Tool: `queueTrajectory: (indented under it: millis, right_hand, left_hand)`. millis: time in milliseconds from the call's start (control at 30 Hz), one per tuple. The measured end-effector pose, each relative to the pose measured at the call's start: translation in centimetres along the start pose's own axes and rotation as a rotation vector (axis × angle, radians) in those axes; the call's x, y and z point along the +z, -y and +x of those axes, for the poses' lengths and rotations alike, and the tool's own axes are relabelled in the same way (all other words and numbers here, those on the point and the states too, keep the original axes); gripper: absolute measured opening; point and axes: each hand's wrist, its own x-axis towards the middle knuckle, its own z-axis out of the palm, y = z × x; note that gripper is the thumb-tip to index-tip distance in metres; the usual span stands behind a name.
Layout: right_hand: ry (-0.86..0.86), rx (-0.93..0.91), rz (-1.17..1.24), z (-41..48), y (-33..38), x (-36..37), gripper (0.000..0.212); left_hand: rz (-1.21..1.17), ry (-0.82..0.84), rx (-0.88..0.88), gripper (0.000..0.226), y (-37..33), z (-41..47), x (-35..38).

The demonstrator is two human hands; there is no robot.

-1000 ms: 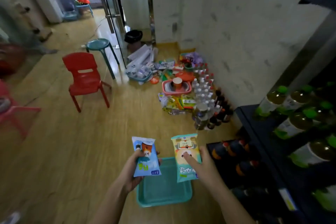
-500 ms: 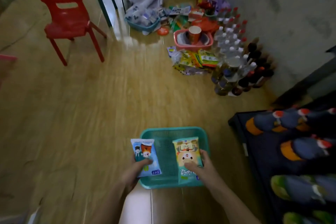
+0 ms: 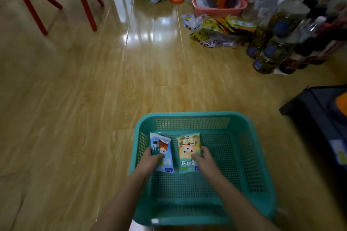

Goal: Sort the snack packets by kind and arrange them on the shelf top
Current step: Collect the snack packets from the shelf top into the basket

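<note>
Hands [image 3: 150,161] [image 3: 203,160] hold two packets [image 3: 162,153] [image 3: 188,151] inside basket [image 3: 189,114]

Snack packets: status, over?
Left hand grips blue foil packet. Right hand grips yellow-green foil packet. Both low inside teal mesh plastic basket. Nothing obstructing.

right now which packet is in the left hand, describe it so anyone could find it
Find the teal basket on the wooden floor at the bottom of the view. Two packets sit inside it, side by side. The left hand grips the blue packet, nearer the basket's left wall; its neighbour, the yellow packet, is in the right hand.
</note>
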Motion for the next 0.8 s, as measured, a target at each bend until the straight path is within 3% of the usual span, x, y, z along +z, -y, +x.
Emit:
queueTrajectory:
  millis: [167, 267, 433, 533, 633, 800]
  right_hand:
    - [0.001, 0.036, -0.073, 4.9, -2.0, 1.2, 0.036]
    - [-0.031, 0.014, -0.137, 5.8, -2.4, 1.4, 0.040]
    - [-0.227, -0.109, -0.582, 5.8, -2.5, 2.0, 0.038]
    - [-0.211, -0.116, -0.781, 5.5, -1.8, 1.8, 0.043]
    - [-0.176, -0.138, -0.841, 3.9, 1.4, 0.4, 0.042]
    - [-0.186, -0.245, -0.812, -5.1, 12.1, -4.2, 0.041]
  left_hand:
    - [0.072, -0.065, 0.041, 0.017, 1.5, 4.2, 0.5]
    - [0.266, -0.140, 0.121, 0.030, 2.0, 5.7, 0.7]
    - [0.621, -0.290, 0.233, 0.047, 2.0, 5.7, 1.6]
    - [0.790, -0.226, 0.274, 0.053, 0.7, 5.3, 1.7]
    - [0.959, -0.096, 0.252, 0.036, -2.6, 3.7, 0.6]
    - [1.092, -0.113, 0.384, 0.025, -13.2, -5.4, -1.0]
